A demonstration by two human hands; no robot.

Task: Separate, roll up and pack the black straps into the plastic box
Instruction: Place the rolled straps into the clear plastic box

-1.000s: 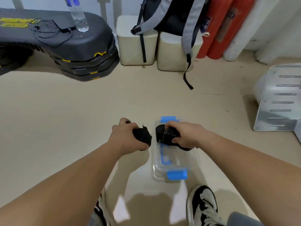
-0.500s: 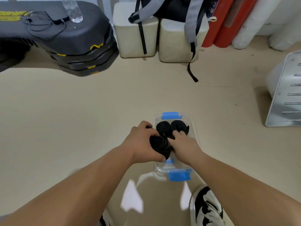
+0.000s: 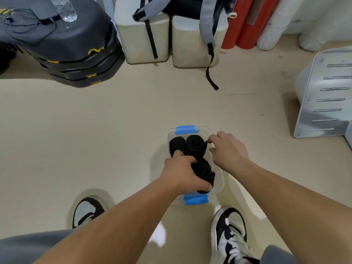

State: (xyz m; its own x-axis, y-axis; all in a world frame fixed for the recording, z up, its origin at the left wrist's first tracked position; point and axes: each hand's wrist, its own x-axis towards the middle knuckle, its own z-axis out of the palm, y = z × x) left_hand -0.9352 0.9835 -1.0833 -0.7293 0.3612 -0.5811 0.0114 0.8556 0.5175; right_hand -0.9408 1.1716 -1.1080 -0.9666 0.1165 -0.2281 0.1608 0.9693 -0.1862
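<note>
From the head camera, the packing is looking nearly finished: two rolled straps are lying side by side in the plastic box, just beyond the left hand, which is curling round a third roll and pushing it into the near end. No loose straps are showing on the floor, so probably only seating this roll is remaining. The right hand, touching that roll half a second ago, is now hovering beside the box, fingers loosely curled, holding nothing
</note>
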